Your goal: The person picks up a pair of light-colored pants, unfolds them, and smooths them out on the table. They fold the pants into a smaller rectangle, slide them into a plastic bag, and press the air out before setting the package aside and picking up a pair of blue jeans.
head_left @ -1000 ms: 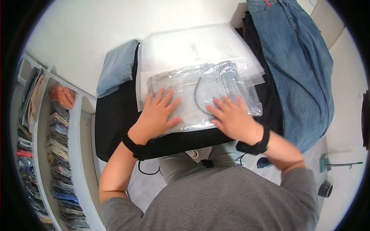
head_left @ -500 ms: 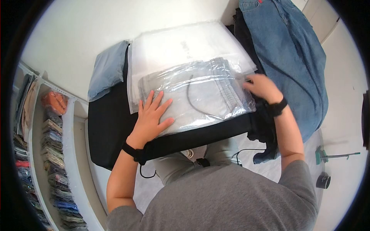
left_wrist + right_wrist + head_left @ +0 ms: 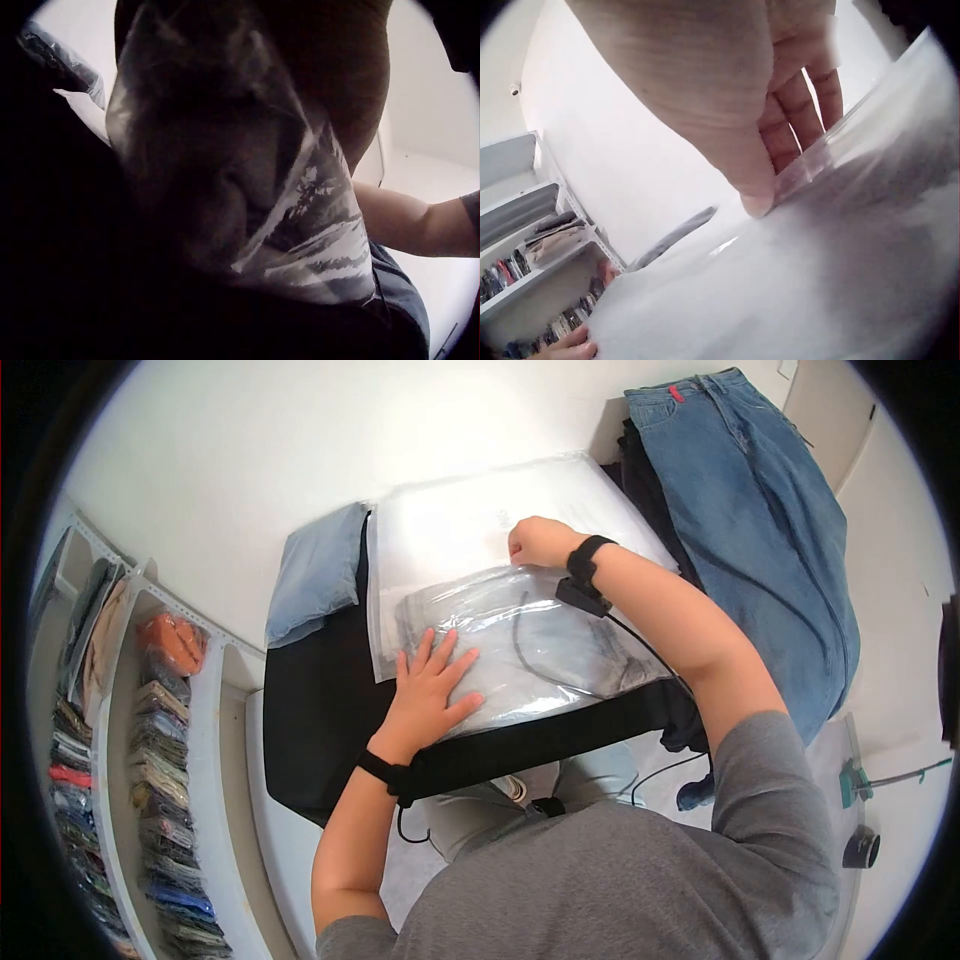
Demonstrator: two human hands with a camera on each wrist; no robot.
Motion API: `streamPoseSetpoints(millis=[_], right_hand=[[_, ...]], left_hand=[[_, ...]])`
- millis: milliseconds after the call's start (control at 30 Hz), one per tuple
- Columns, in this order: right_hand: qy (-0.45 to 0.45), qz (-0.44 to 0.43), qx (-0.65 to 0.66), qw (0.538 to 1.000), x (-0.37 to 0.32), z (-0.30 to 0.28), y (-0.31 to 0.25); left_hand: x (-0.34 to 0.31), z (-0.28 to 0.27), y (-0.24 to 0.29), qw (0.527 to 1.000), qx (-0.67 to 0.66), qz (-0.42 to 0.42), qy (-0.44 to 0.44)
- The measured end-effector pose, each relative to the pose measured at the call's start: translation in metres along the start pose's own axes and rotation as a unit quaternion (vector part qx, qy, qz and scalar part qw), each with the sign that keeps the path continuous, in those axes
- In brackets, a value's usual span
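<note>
A clear plastic bag with folded pale grey-blue pants inside lies near the front of the black-covered table. A dark cord curves across it. My left hand rests on the bag's left part, fingers spread and straight. At the bag's far edge, my right hand pinches the plastic between thumb and curled fingers. The right wrist view shows the thumb against a clear strip of the bag edge, with fingers behind it. In the dark left wrist view, the shiny bag shows before my torso.
Under the bag lie larger translucent plastic bags. A packed light-blue garment sits at the table's left back. Blue jeans lie along the right side over dark clothing. Shelves with several bagged garments stand at left.
My right hand has left the bag's front, passed its right side and swung left to its far edge, where it pinches the plastic. The left hand has stayed flat on the bag.
</note>
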State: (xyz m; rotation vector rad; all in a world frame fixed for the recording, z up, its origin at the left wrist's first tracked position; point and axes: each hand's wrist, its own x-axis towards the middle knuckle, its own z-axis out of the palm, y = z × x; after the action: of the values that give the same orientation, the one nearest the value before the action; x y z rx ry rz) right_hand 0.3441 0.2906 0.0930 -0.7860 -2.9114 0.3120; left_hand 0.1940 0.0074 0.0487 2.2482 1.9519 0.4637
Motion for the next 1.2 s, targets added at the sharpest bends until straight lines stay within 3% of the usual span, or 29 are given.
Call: streamPoseSetpoints(millis=[267, 400, 467, 567, 633, 667, 733, 867, 933, 967, 1033, 1133, 1200], right_hand=[[-0.014, -0.005, 0.051, 0.999, -0.026, -0.045, 0.036], [-0.062, 0.055, 0.040, 0.996, -0.051, -0.065, 0.090], [-0.090, 0.132, 0.027, 0.987, -0.068, -0.072, 0.112], [-0.071, 0.157, 0.068, 0.983, -0.088, -0.068, 0.126], [-0.009, 0.103, 0.030, 0.994, -0.091, -0.062, 0.128], [-0.010, 0.105, 0.032, 0.994, -0.095, -0.062, 0.115], [0.159, 0.088, 0.011, 0.983, -0.113, -0.062, 0.083], [0.090, -0.056, 0.070, 0.992, -0.187, -0.067, 0.004], [0.001, -0.049, 0.062, 0.997, -0.222, -0.050, -0.021], [0.012, -0.060, 0.065, 0.996, -0.234, -0.038, -0.029], [0.009, -0.038, 0.050, 0.998, -0.253, -0.011, -0.038], [0.053, 0.006, 0.056, 0.997, -0.261, 0.014, -0.040], [0.077, 0.007, 0.057, 0.995, -0.259, 0.024, -0.041]], left_hand=[[0.000, 0.000, 0.001, 1.000, -0.010, 0.006, 0.005], [0.000, -0.003, 0.004, 1.000, -0.012, -0.008, -0.011], [0.000, -0.004, 0.004, 1.000, -0.012, -0.008, -0.014], [0.001, -0.003, 0.004, 1.000, -0.020, -0.008, -0.020], [0.001, -0.002, 0.003, 1.000, -0.015, -0.010, -0.016], [0.001, -0.002, 0.002, 1.000, -0.015, -0.010, -0.018], [0.001, 0.000, 0.000, 1.000, -0.015, -0.006, -0.013], [0.002, 0.001, -0.002, 0.999, -0.031, -0.009, -0.014], [0.002, 0.004, -0.007, 1.000, -0.024, -0.004, -0.002], [0.001, 0.006, -0.011, 1.000, -0.025, -0.007, -0.003], [-0.004, 0.010, -0.018, 0.967, -0.232, 0.000, 0.105], [-0.027, -0.006, -0.010, 0.980, -0.120, 0.027, 0.158], [-0.043, -0.011, 0.003, 0.986, -0.094, 0.031, 0.134]])
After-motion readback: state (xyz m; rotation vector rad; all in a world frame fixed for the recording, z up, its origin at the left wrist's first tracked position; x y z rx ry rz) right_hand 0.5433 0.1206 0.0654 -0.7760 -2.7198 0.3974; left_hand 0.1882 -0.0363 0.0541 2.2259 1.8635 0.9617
